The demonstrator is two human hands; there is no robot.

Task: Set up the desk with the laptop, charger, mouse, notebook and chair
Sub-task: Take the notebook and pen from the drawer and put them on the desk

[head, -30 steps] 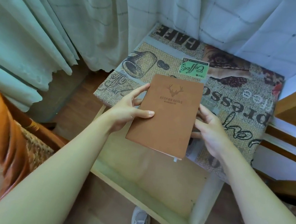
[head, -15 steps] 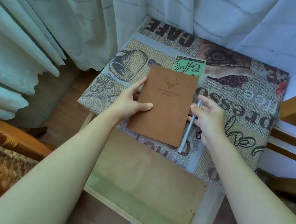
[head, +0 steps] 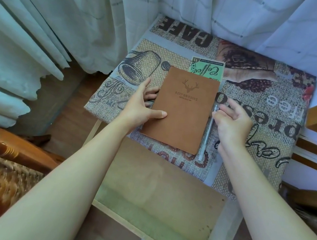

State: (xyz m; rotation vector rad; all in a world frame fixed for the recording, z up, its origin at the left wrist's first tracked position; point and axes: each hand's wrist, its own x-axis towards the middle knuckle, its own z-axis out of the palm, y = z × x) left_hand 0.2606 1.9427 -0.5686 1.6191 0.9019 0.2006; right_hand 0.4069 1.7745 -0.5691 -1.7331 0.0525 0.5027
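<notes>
Between the hands lies the notebook point(head: 183, 111), a flat brown rectangle with a suede-like cover stamped with a deer head and small lettering. It rests on the table point(head: 274, 123), covered in a coarse burlap-look cloth printed with coffee motifs. The left hand point(head: 141, 105) grips its left edge, thumb on top, fingers underneath. The right hand point(head: 232, 121) is loosely curled, fingertips touching a slim clear pen point(head: 207, 132) beside the notebook's right edge.

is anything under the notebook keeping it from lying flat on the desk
Only the left hand: its fingers are tucked under the brown notebook's left edge. The pen lies beside the notebook, not under it.
</notes>
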